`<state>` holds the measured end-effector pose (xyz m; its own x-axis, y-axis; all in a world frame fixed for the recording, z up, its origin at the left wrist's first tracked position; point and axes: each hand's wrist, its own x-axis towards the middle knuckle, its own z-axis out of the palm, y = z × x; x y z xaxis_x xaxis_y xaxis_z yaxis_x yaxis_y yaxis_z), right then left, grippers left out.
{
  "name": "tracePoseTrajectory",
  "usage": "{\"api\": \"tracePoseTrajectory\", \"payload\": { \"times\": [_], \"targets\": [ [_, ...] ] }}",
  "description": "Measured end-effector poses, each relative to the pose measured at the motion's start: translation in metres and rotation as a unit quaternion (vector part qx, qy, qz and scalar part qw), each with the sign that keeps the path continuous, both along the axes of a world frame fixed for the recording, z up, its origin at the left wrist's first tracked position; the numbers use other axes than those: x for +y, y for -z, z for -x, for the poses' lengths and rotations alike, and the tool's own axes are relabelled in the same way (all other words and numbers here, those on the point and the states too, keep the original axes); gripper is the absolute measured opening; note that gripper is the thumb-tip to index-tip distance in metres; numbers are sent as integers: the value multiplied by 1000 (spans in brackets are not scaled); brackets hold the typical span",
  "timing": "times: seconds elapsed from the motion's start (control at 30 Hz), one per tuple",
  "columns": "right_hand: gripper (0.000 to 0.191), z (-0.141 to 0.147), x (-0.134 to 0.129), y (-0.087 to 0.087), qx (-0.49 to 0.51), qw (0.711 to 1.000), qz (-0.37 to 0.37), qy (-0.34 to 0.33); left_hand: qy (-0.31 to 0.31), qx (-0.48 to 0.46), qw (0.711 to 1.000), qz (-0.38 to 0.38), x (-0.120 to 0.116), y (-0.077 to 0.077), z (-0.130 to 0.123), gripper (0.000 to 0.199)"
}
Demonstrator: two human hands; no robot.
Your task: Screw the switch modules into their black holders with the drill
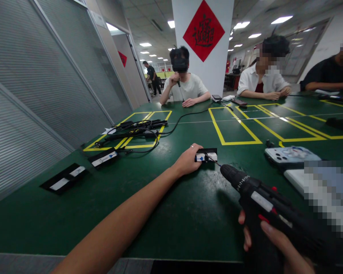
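black drill (263, 196) near right, right hand (284, 245) fingers wrapped round it — left hand (188, 160) fingers clamped on the small panel (212, 155) — brace firmly, keep the bit (216, 162) aligned.

Ceiling lights (282, 19) brighten the far side; the table (82, 217) is darker near, glinting mid-surface. Edges look stretched, the cordless drill (254, 194) dark and soft, several patches pixelated.

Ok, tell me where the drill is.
Lower right of the head view: the drill is in the grip of the right hand, its bit pointing at the black-and-white piece the left hand touches.
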<state>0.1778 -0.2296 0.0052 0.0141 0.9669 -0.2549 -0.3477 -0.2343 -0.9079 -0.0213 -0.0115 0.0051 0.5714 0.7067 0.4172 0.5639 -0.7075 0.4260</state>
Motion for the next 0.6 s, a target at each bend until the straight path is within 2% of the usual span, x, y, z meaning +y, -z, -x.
{"api": "tracePoseTrajectory", "payload": {
  "times": [0.17, 0.4, 0.6],
  "targets": [
    [34, 6, -14, -12, -26, 997, -34, 59, -1, 1, 1000, 0, 0, 0, 0, 40],
    [35, -5, -16, -6, -46, 998, -38, -9, 0, 1, 1000, 1, -3, -3, 0, 38],
    [35, -7, -19, -4, -65, 997, -38, -12, 2, 1, 1000, 0, -2, -2, 0, 40]
  ]
}}
